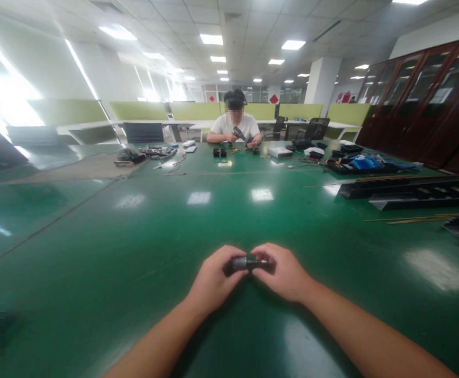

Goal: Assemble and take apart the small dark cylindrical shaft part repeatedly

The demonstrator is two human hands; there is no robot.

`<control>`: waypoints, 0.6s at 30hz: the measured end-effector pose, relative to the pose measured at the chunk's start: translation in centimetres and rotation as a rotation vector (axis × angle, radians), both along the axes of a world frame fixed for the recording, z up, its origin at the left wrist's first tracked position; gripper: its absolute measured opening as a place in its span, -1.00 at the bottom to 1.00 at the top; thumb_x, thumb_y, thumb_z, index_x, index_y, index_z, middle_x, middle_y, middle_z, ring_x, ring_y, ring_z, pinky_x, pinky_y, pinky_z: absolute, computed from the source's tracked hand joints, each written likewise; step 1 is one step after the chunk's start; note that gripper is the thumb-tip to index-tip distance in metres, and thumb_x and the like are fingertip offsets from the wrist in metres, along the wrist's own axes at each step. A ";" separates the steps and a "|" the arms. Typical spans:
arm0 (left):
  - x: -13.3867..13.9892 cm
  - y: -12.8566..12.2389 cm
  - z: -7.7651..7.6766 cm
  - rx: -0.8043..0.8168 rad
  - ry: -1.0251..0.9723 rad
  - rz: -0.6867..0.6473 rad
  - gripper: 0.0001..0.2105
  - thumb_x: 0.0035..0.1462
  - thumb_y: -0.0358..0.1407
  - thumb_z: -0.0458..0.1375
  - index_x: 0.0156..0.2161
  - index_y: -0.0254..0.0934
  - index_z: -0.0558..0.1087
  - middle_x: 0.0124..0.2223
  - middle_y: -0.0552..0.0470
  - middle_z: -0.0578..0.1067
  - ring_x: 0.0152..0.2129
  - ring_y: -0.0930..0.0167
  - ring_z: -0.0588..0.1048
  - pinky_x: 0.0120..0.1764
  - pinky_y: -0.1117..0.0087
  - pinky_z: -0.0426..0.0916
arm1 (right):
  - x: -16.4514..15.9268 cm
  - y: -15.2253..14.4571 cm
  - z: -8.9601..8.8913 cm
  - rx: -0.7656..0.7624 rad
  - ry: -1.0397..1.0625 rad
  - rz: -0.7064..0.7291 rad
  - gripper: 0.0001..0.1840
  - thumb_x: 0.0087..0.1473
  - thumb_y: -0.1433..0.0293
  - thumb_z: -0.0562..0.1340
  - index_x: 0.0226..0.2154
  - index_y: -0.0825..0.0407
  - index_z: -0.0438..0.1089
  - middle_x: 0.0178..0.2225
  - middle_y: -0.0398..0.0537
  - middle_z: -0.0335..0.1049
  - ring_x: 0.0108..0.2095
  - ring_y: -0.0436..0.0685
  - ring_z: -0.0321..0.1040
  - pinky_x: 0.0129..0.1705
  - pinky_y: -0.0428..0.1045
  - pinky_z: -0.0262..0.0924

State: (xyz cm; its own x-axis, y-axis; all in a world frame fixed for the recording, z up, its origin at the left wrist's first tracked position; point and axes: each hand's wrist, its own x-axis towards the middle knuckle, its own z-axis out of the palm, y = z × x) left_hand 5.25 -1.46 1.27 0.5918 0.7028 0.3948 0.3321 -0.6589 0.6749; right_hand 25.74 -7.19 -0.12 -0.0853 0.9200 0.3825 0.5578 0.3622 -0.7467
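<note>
A small grey cylindrical part with a thin dark shaft (240, 263) lies crosswise between my hands, just above the green table (198, 226). My left hand (216, 273) is closed round its thicker grey body, with the thumb below and the fingers above. At the other end, the fingers of my right hand (282, 273) curl round the narrow dark shaft. Its far tip is partly hidden by those fingers, and blur hides the finer detail of the part.
Across the table sits a person (235, 126) holding a dark power drill (238, 133). Small black blocks (219, 153) stand before them. On the right lie black metal channels (418, 189), thin rods (422, 218) and a tray with blue items (365, 161). Circuit parts (158, 152) sit at far left.
</note>
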 end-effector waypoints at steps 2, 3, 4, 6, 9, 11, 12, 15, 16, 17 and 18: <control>0.0 0.0 -0.2 -0.011 0.014 -0.001 -0.82 0.10 -0.34 0.27 -0.15 -0.19 0.48 -0.20 0.04 0.53 -0.26 0.38 0.49 -0.17 0.38 0.37 | 0.0 0.0 0.2 0.006 -0.006 0.013 -0.71 -0.03 0.49 0.32 -0.17 -0.02 0.46 -0.27 -0.10 0.46 -0.26 0.09 0.38 -0.20 -0.03 0.26; 0.0 0.0 -0.2 -0.015 0.021 0.000 -0.81 0.10 -0.32 0.28 -0.14 -0.18 0.48 -0.20 0.04 0.53 -0.26 0.38 0.49 -0.17 0.39 0.37 | -0.1 -0.1 0.3 0.008 -0.006 0.018 -0.72 -0.02 0.48 0.32 -0.18 -0.01 0.46 -0.27 -0.10 0.46 -0.26 0.09 0.38 -0.20 -0.03 0.26; 0.0 0.0 -0.3 -0.016 0.027 0.001 -0.80 0.10 -0.31 0.28 -0.13 -0.17 0.48 -0.19 0.05 0.54 -0.25 0.38 0.50 -0.17 0.39 0.37 | -0.1 -0.1 0.3 0.011 -0.004 0.022 -0.72 -0.02 0.48 0.32 -0.18 -0.01 0.46 -0.27 -0.10 0.46 -0.26 0.08 0.38 -0.20 -0.03 0.26; 0.0 0.1 -0.4 -0.014 0.035 0.003 -0.79 0.10 -0.28 0.29 -0.12 -0.17 0.49 -0.18 0.04 0.55 -0.25 0.37 0.50 -0.16 0.39 0.38 | -0.1 -0.1 0.5 0.017 -0.002 0.029 -0.74 0.00 0.48 0.32 -0.19 -0.01 0.47 -0.27 -0.10 0.46 -0.25 0.09 0.38 -0.19 -0.03 0.26; 0.0 0.0 -0.5 -0.006 0.037 0.009 -0.79 0.10 -0.26 0.29 -0.13 -0.18 0.49 -0.19 0.03 0.55 -0.25 0.37 0.51 -0.17 0.38 0.38 | -0.2 -0.1 0.5 0.017 -0.001 0.039 -0.78 0.02 0.48 0.32 -0.21 0.00 0.49 -0.26 -0.09 0.47 -0.24 0.09 0.40 -0.17 -0.03 0.27; 0.0 0.0 -0.4 -0.003 0.037 0.011 -0.79 0.10 -0.26 0.29 -0.13 -0.19 0.50 -0.19 0.03 0.55 -0.25 0.36 0.51 -0.17 0.38 0.39 | -0.1 -0.1 0.5 0.012 -0.005 0.043 -0.79 0.03 0.49 0.31 -0.22 -0.01 0.50 -0.27 -0.09 0.48 -0.24 0.08 0.41 -0.17 -0.03 0.27; 0.0 0.0 -0.4 -0.002 0.037 0.010 -0.79 0.10 -0.27 0.29 -0.13 -0.19 0.50 -0.19 0.03 0.55 -0.25 0.36 0.51 -0.17 0.38 0.39 | -0.1 -0.1 0.4 0.010 -0.008 0.043 -0.80 0.03 0.49 0.31 -0.22 -0.01 0.50 -0.27 -0.09 0.48 -0.25 0.08 0.41 -0.18 -0.04 0.27; 0.0 0.0 -0.3 -0.008 0.034 0.005 -0.79 0.10 -0.29 0.29 -0.13 -0.19 0.50 -0.19 0.03 0.55 -0.25 0.36 0.51 -0.16 0.37 0.39 | -0.1 0.0 0.3 0.013 -0.021 0.043 -0.80 0.02 0.50 0.31 -0.23 -0.01 0.51 -0.28 -0.10 0.49 -0.26 0.08 0.41 -0.20 -0.04 0.26; 0.0 0.0 -0.3 -0.012 0.034 0.003 -0.80 0.10 -0.29 0.28 -0.13 -0.19 0.50 -0.18 0.02 0.55 -0.24 0.36 0.51 -0.16 0.37 0.39 | -0.1 0.0 0.2 0.015 -0.024 0.041 -0.80 0.02 0.51 0.31 -0.24 -0.01 0.51 -0.28 -0.10 0.49 -0.27 0.08 0.41 -0.21 -0.04 0.26; 0.0 0.0 -0.3 -0.015 0.033 0.003 -0.80 0.10 -0.29 0.28 -0.13 -0.19 0.50 -0.18 0.02 0.55 -0.24 0.36 0.51 -0.16 0.37 0.39 | -0.1 0.0 0.2 0.017 -0.027 0.041 -0.79 0.02 0.51 0.31 -0.24 -0.01 0.51 -0.28 -0.10 0.48 -0.27 0.08 0.40 -0.21 -0.04 0.26; 0.0 0.0 -0.4 -0.015 0.034 0.003 -0.80 0.10 -0.29 0.28 -0.13 -0.19 0.50 -0.18 0.02 0.55 -0.24 0.36 0.51 -0.16 0.37 0.39 | 0.0 0.0 0.2 0.018 -0.030 0.043 -0.79 0.02 0.52 0.30 -0.24 -0.01 0.51 -0.29 -0.11 0.48 -0.27 0.08 0.40 -0.21 -0.04 0.26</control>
